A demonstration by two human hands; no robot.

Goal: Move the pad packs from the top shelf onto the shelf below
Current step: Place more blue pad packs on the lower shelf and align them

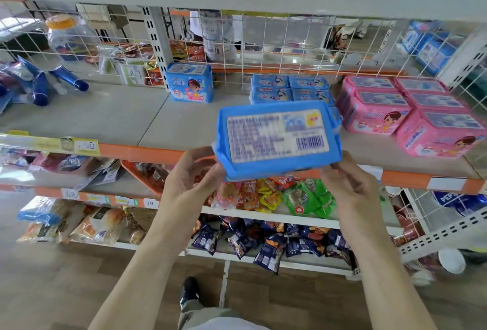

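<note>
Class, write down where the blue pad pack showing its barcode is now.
Head view, centre: the blue pad pack is held between the left hand and right hand, in front of the shelf's orange edge, near the stacked blue packs.

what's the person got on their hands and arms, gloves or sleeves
Nothing worn. The left hand and right hand are bare, no gloves, and no ring, watch or bracelet shows. Both forearms are uncovered down to the frame's edge; no sleeve in view.
</note>
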